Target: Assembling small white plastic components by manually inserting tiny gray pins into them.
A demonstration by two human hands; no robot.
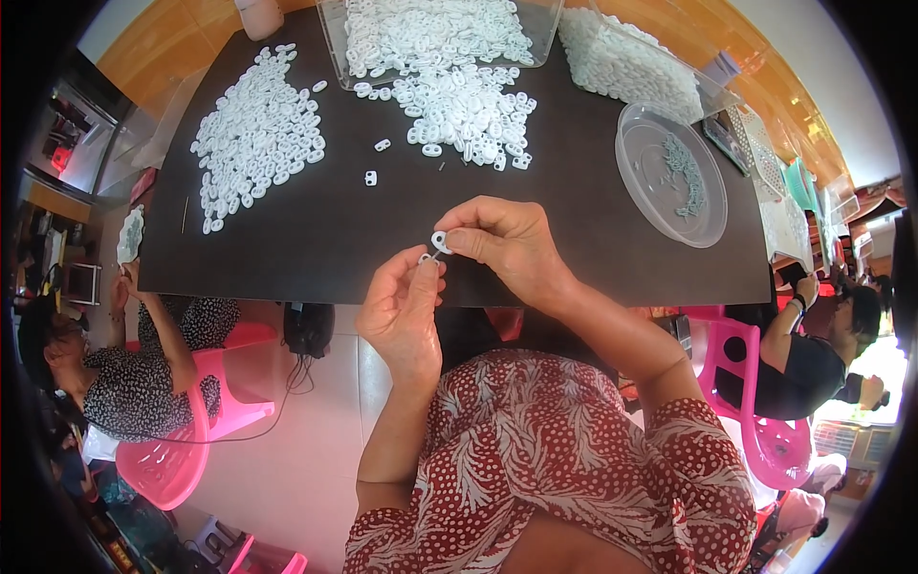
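Observation:
My right hand pinches a small white oval plastic piece with holes between thumb and fingertips, just above the table's front edge. Close below it, my left hand grips a second small white plastic piece, partly hidden by the thumb. A thin bit shows between the two pieces, too small to make out. Beyond my hands, two similar pieces lie loose, one white piece nearer and another white piece farther off.
White pieces form a left pile and a middle pile, the latter before a clear tray. At right stand a filled clear box and a round clear dish with small greyish bits. People sit at both sides.

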